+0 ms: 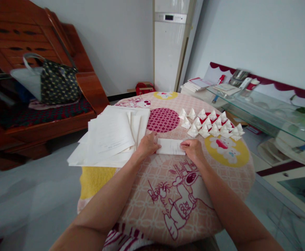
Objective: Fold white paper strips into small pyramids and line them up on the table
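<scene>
Holds paper strip [170,146] at frame centre between left fingers [155,147] and right fingers [187,143]; keep edges square, press evenly.

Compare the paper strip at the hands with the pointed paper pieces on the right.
Shape: the paper strip is flat and oblong; the pointed paper pieces rise into peaks.
Number: the strip is single; the pieces form a cluster of many.
Contact: the strip has the left hand at one end and the right hand at the other; neither touches the pieces.
Shared: both are whitish paper.
</scene>
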Demonstrator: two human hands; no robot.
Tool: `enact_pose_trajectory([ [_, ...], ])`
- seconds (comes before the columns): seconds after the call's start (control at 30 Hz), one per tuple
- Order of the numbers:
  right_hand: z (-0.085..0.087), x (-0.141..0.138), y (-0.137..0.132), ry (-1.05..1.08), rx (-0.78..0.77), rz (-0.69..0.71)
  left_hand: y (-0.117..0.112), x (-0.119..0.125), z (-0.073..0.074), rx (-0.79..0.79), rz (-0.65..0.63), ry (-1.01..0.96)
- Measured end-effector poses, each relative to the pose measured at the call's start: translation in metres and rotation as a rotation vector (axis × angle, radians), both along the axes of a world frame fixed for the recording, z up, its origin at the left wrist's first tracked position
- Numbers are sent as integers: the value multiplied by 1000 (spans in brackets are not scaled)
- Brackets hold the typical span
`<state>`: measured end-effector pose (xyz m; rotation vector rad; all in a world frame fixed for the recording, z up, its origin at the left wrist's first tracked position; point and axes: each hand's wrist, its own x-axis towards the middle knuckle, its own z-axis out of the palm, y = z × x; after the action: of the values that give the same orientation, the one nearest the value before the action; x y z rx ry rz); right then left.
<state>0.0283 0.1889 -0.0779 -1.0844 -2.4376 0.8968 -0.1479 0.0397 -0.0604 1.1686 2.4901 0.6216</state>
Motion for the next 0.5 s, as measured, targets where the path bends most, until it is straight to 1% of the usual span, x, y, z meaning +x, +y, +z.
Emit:
enact_pose_trajectory([
  [0.23,-1,1,1,2,1,9,2,-3,-4,-16,-19,39],
  [0.4,2,0,-2,-30,35,8,-2,4,-2,-28,-35,129],
  [0.47,2,-1,-2,-41,50,9,-2,7,-3,7,-53,193],
  [0.5,2,-1,-3,-47,58,10,-2,8,-4,50,-77,224],
])
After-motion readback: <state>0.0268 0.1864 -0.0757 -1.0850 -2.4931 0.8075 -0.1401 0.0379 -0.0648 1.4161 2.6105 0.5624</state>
